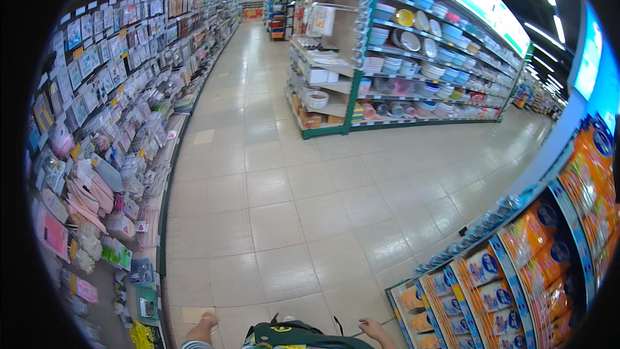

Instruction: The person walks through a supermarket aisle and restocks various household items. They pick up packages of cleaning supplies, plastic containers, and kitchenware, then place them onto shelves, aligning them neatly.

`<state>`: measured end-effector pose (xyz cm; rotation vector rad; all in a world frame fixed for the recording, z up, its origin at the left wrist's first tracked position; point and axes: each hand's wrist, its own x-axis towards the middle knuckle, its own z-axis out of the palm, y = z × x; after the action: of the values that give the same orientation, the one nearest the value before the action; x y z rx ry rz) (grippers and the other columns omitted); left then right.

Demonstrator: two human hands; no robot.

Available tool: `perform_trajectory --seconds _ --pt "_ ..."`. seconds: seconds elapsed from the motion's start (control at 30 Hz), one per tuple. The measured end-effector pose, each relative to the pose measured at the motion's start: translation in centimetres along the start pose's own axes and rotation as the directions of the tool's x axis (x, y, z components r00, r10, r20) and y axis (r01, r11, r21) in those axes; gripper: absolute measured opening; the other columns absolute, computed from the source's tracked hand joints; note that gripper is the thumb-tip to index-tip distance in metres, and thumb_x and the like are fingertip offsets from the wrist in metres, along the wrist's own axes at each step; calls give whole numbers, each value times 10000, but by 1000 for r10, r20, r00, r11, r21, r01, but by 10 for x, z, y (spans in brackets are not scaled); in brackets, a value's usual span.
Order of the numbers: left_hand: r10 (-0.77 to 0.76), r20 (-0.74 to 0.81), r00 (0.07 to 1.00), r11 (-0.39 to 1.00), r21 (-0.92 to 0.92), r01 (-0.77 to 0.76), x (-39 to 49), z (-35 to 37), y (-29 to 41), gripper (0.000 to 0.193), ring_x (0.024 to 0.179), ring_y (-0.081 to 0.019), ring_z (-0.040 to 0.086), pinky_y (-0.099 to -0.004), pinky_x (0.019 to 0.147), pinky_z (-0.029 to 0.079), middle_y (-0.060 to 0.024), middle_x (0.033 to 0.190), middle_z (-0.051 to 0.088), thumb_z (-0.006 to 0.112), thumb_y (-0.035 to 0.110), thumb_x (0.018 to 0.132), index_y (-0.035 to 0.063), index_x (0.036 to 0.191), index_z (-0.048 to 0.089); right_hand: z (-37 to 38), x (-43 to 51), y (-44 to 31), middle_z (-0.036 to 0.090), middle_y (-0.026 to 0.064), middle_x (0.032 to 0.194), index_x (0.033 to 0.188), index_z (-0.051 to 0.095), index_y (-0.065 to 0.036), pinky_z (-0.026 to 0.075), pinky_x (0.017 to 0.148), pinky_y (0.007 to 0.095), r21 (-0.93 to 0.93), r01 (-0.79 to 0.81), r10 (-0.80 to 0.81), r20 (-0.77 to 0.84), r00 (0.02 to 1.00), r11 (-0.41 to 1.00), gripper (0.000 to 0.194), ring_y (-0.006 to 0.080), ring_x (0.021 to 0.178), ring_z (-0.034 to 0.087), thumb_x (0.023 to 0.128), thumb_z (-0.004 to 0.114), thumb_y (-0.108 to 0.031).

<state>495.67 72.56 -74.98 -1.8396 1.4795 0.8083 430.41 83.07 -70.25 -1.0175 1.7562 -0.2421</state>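
Note:
My left hand [209, 320] hangs low at the bottom of the view, above the tiled floor [271, 223]. Its fingers are too foreshortened to make out, and I see nothing held in it. On the other side, my right hand [372, 327] is held out, empty, with its fingers a little bent and apart. It is nearest to a shelf unit of orange and white plastic packs [489, 266]. Between the hands, a dark green garment or bag [310, 338] with a yellow mark covers my front.
Along the left runs a long wall of hanging packaged goods [116, 53], with pink gloves [89, 189] and small bins [141, 270] lower down. Ahead stands a green-framed shelf [356, 102] with plastic basins [404, 18] and a white bowl [317, 99]. A tiled aisle [242, 68] leads away.

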Motion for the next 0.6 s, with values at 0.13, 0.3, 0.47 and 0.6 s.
perform_trajectory --seconds 0.13,0.3,0.47,0.6 --pt "116 -222 968 794 -565 -225 83 -91 159 380 1192 -305 551 -385 1027 414 -157 1259 600 535 267 877 113 1208 639 -22 51 -46 692 132 1009 1236 599 -35 510 854 386 -97 -49 53 44 998 994 448 247 975 654 885 581 -314" --pt "646 -192 738 583 -501 -640 126 -215 378 390 981 -232 650 -344 860 506 -122 1092 681 602 250 876 72 1224 599 -79 160 -55 685 150 1012 1158 638 -50 505 857 411 -283 -234 264 73 962 930 407 283 981 645 879 566 -338" --pt "717 -275 641 486 -461 -742 217 -338 422 430 1022 -254 636 -349 909 490 -138 1107 670 628 283 878 72 1249 576 -179 272 -113 676 166 1026 1076 667 -54 495 867 436 -352 -292 333 60 941 889 388 324 981 635 873 548 -362" --pt "23 -472 881 586 -708 -395 267 -424 352 282 951 -294 654 -392 840 520 -165 1020 682 603 185 855 89 1115 652 -259 380 -160 669 179 1038 1011 691 -57 487 875 456 -467 -272 344 73 936 841 388 358 981 627 868 534 -381"
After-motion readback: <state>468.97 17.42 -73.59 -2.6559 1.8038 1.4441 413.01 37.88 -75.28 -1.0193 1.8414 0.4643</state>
